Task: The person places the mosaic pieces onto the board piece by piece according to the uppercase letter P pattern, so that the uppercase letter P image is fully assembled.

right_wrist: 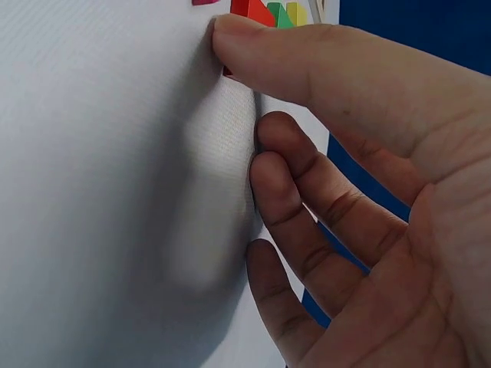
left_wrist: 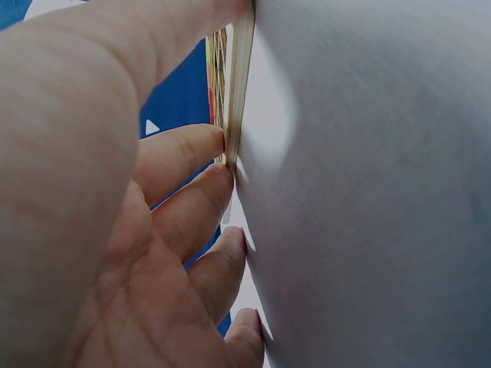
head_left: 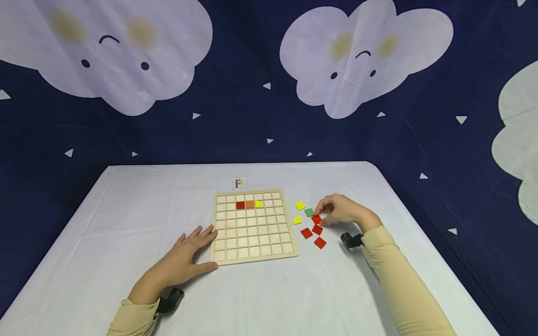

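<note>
A wooden grid board (head_left: 257,259) lies on the table with a red tile (head_left: 240,205), an orange tile (head_left: 250,204) and a yellow quarter-round tile (head_left: 259,204) in one row near its far side. My left hand (head_left: 185,256) rests spread at the board's left edge; its thumb and fingertips touch the wood in the left wrist view. Right of the board, my right hand (head_left: 345,210) has thumb and index finger at either side of a red square tile (head_left: 316,219), pinching it. The thumb (right_wrist: 265,61) partly hides this tile in the right wrist view.
Near the right hand lie more red tiles (head_left: 320,242), a green tile (head_left: 309,213), a yellow square tile (head_left: 300,205) and a yellow quarter-round tile (head_left: 297,220). A small pattern card (head_left: 239,183) lies beyond the board on the white tablecloth (head_left: 138,205).
</note>
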Available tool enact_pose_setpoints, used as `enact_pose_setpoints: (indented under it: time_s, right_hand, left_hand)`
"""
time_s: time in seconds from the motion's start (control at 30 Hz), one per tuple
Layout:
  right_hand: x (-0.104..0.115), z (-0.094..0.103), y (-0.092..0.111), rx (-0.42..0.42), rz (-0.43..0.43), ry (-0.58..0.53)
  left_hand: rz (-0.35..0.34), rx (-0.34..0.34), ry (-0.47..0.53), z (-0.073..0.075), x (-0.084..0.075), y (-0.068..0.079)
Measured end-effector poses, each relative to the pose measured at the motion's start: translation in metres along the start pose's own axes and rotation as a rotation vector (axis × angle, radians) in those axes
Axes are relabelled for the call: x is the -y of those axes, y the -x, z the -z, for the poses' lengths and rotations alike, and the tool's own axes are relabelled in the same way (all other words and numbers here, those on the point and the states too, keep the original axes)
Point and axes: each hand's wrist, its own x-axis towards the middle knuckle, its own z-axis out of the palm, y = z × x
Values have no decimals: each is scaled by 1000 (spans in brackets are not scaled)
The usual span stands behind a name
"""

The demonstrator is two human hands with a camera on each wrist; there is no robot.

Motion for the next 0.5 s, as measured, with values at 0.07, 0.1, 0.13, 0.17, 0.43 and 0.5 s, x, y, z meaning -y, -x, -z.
enact_pose_setpoints:
  time_s: [0.07,0.1,0.13,0.17,0.43,0.5]
  right_hand:
    - [0,0,1,1,-3,-3]
    - [1,0,1,2,-4,-2]
    - [1,0,1,3,-5,-2]
    - [1,0,1,3,-6,-1]
    - [2,1,3,2,-6,16]
    - [2,1,2,1,-11,21]
  left_hand:
    - [-4,-2,-2,0,1,0]
    - [-6,-3,-3,0,1,0]
    - [-7,-3,-4,0,1,0]
    - [-7,-2,-4,0,1,0]
    - [-2,4,4,0,0,0]
    - [-2,5,4,0,0,0]
